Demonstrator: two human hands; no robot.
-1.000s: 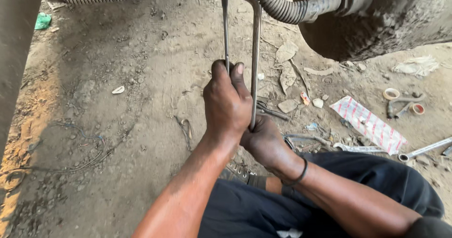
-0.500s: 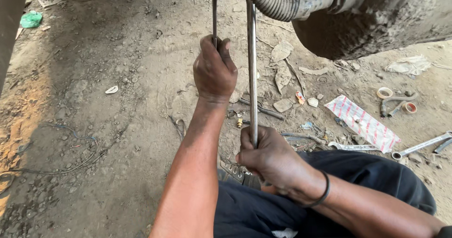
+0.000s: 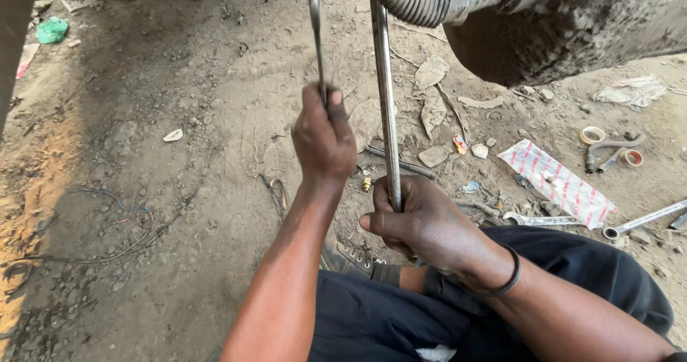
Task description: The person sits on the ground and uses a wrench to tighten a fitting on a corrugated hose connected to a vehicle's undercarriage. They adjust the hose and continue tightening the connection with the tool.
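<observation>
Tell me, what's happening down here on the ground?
A person sits on bare dirt under a vehicle, gripping two long metal tools that reach up toward its underside. The left hand holds the thinner bar; the right hand grips the thicker bar lower down. A corrugated hose hangs overhead, and wrenches and a striped packet lie nearby.

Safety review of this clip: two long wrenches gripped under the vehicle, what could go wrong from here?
1. If either wrench slips, the left hand on the thin wrench or the right hand on the thick wrench could jerk into the other bar or the corrugated hose.
2. Bare hands look greasy, so grip may fail.
3. Loose tools like the spanner lie by the legs; a kick could scatter them.
</observation>
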